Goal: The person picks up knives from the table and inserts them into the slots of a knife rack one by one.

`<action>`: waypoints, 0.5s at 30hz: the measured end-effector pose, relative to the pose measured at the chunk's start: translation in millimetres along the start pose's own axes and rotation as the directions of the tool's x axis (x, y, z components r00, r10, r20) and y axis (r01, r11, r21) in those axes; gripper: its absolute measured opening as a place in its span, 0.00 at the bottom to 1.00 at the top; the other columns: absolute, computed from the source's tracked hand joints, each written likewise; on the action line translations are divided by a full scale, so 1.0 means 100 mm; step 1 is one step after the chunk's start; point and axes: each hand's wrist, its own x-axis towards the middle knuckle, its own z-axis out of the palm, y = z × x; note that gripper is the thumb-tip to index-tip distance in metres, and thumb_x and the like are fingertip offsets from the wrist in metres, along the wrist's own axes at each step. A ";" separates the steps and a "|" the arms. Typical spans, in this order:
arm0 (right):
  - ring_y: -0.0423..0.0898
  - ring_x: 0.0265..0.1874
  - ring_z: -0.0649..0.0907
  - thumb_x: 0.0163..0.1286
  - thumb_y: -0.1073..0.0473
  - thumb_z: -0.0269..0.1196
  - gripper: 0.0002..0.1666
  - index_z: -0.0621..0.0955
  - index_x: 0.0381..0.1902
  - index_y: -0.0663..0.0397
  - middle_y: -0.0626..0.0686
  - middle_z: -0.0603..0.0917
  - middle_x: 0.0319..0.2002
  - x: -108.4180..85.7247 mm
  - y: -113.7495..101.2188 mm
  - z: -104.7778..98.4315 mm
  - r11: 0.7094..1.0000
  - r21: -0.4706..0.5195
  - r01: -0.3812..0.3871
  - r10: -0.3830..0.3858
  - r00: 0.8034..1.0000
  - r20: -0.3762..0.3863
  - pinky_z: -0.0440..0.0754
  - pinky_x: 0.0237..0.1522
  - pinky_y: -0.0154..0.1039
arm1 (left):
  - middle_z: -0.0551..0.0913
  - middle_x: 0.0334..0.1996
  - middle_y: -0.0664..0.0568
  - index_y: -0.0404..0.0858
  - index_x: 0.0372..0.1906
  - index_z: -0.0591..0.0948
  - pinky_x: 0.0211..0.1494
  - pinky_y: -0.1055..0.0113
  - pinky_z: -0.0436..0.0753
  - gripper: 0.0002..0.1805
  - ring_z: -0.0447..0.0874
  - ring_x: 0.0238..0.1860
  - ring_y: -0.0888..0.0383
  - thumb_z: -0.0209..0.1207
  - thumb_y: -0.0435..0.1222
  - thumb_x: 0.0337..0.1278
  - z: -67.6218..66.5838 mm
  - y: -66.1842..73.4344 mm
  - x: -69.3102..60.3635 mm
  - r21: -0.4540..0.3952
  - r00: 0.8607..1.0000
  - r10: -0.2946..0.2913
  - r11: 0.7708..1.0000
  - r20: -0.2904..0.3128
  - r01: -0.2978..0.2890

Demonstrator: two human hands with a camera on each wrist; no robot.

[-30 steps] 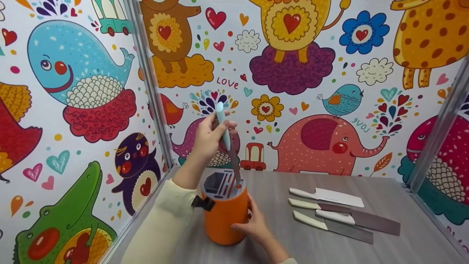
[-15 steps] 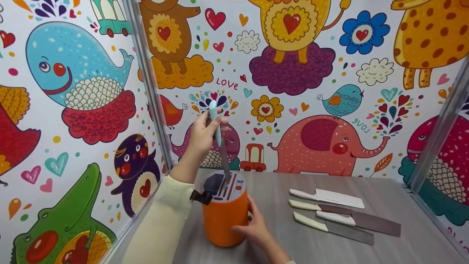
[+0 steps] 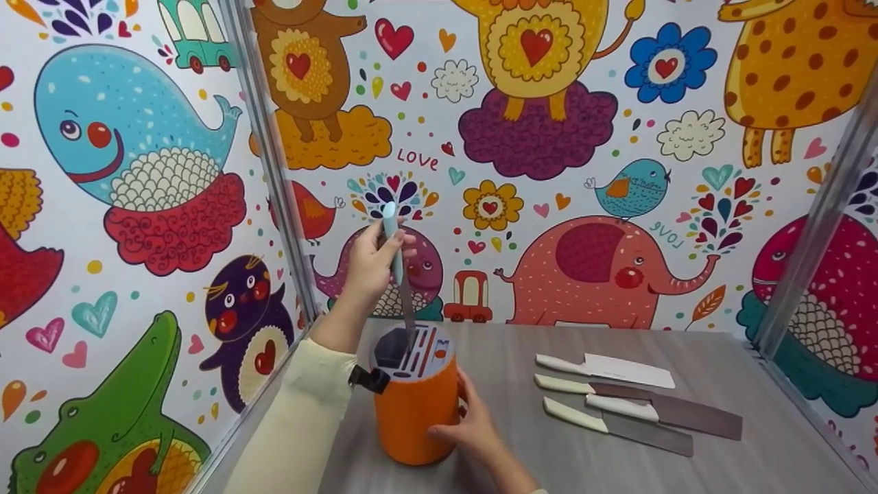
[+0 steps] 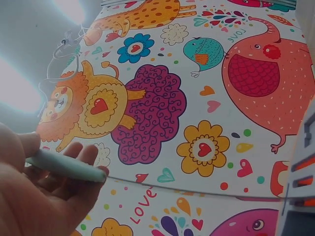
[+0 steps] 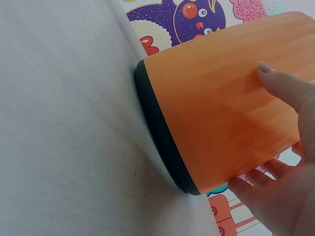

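My left hand (image 3: 370,264) pinches the pale blue handle of a knife (image 3: 390,214) above an orange knife block (image 3: 415,422). The blade points down, its lower end at the long slots in the block's grey top; whether the tip is inside a slot I cannot tell. In the left wrist view the knife handle (image 4: 74,168) lies between thumb and fingers, with the slotted top (image 4: 301,184) at the right edge. My right hand (image 3: 473,425) grips the block's right side. The right wrist view shows thumb and fingers around the orange wall (image 5: 216,113), above a black base (image 5: 162,132).
On the grey table (image 3: 507,384) to the right lie a white-handled cleaver (image 3: 627,370) and several other knives, including a cream-handled knife (image 3: 645,433) nearest me. Cartoon-printed walls (image 3: 576,178) stand at the back and sides.
The knife in my left hand has moved left, from the block's right edge to its long slots, and slightly down. My right hand stays on the block. The head view has shifted slightly.
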 end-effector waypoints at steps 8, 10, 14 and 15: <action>0.63 0.81 0.64 0.49 0.44 0.87 0.75 0.55 0.86 0.41 0.58 0.64 0.83 -0.01 0.05 0.00 0.998 0.027 -0.052 0.052 0.999 0.000 0.57 0.81 0.71 | 0.88 0.54 0.37 0.36 0.71 0.76 0.63 0.49 0.88 0.20 0.93 0.50 0.47 0.55 0.37 0.82 0.08 -0.31 -0.04 0.063 1.000 -0.014 0.998 -0.016 0.015; 0.64 0.81 0.63 0.47 0.44 0.87 0.76 0.55 0.86 0.40 0.58 0.63 0.83 -0.01 0.04 -0.01 0.997 0.030 -0.067 0.067 0.998 -0.004 0.57 0.81 0.71 | 0.88 0.54 0.37 0.37 0.70 0.77 0.63 0.50 0.88 0.20 0.93 0.50 0.48 0.55 0.37 0.82 0.10 -0.37 -0.05 0.076 0.999 -0.029 0.997 -0.013 0.030; 0.64 0.82 0.61 0.45 0.44 0.88 0.77 0.56 0.86 0.40 0.58 0.63 0.84 0.02 0.01 -0.01 0.995 0.057 -0.079 0.080 0.997 -0.005 0.55 0.82 0.71 | 0.89 0.54 0.38 0.38 0.70 0.77 0.67 0.45 0.85 0.19 0.93 0.52 0.46 0.55 0.37 0.83 0.12 -0.46 -0.07 0.094 0.998 -0.057 0.994 -0.002 0.057; 0.63 0.83 0.61 0.44 0.44 0.88 0.77 0.56 0.86 0.38 0.57 0.63 0.84 0.03 -0.01 -0.01 0.994 0.070 -0.087 0.088 0.996 -0.006 0.54 0.82 0.70 | 0.89 0.54 0.38 0.38 0.69 0.77 0.68 0.43 0.84 0.19 0.93 0.52 0.44 0.54 0.37 0.83 0.12 -0.48 -0.08 0.094 0.998 -0.061 0.994 0.003 0.061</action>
